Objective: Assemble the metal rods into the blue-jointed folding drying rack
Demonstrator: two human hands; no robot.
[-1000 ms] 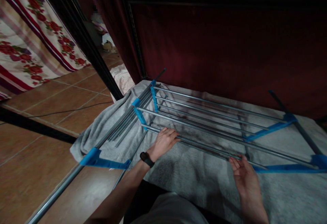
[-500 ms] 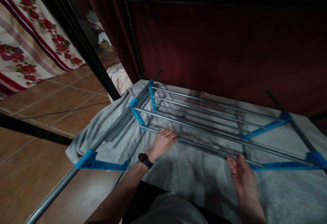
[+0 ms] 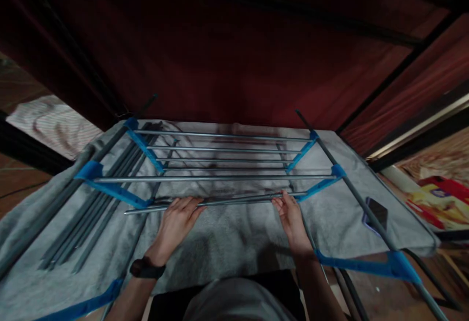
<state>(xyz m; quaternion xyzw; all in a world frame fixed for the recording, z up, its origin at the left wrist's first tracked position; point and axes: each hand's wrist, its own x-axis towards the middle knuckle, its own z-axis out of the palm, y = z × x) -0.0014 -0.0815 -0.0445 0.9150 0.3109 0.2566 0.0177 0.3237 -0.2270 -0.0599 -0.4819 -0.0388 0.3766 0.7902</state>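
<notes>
In the head view a metal tube (image 3: 220,202) runs crosswise in front of me, its left end sticking out past a blue plastic bracket (image 3: 117,191). My left hand (image 3: 179,218) wears a dark wristband and is closed over this tube from above. Near the tube's right end, my right hand (image 3: 289,213) pinches it with the fingertips, close to the right blue bracket (image 3: 320,187). The tube lies against or very near another crossbar of the rack; the hands partly hide the overlap. Beyond it, a longer crossbar (image 3: 220,178) and several thinner ones span the brackets.
Several loose grey tubes (image 3: 98,201) lie on the grey blanket (image 3: 227,247) at left. A phone (image 3: 375,215) rests at right beside the rack's side tube. More blue brackets (image 3: 370,265) are near me. Dark red fabric (image 3: 220,67) hangs behind. A red-and-yellow package (image 3: 439,201) is at far right.
The view has swung right, bringing the phone and package into sight. The held tube's left end now juts out beyond the left bracket. Both hands still grip along the front crossbar.
</notes>
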